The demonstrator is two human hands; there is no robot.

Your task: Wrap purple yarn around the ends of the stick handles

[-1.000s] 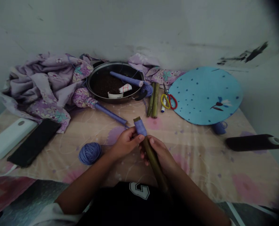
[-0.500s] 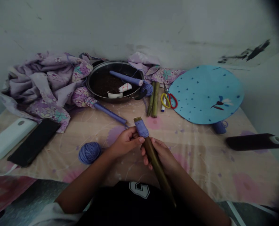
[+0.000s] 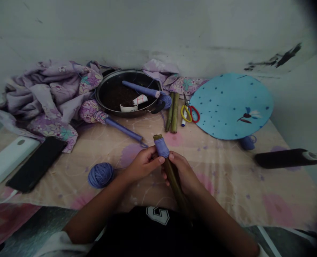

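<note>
Both hands grip a brownish-green stick [image 3: 175, 184], held tilted with its lower end toward my body. Purple yarn [image 3: 162, 147] is wound round its upper part, just below the bare tip. My left hand [image 3: 144, 163] is closed at the lower edge of the winding, its thumb pressed against the stick. My right hand [image 3: 182, 171] wraps the stick from the right, thumb close under the yarn. To the left of my left forearm lies a ball of purple yarn [image 3: 101, 175], a strand leading from it toward the left hand. Some fingers are hidden behind the stick.
A black pan [image 3: 128, 115] with dark crumbly stuff stands at the back. Near it are bare sticks [image 3: 175, 113], scissors [image 3: 190, 113], a round blue board [image 3: 231, 107] and a yarn-wrapped stick [image 3: 123, 129]. Crumpled floral cloth [image 3: 48, 96] and a phone [image 3: 36, 164] lie left.
My right hand has moved up the stick, its thumb now close under the yarn winding. The stick stands slightly more upright. The left hand keeps its hold, and the view has shifted a little.
</note>
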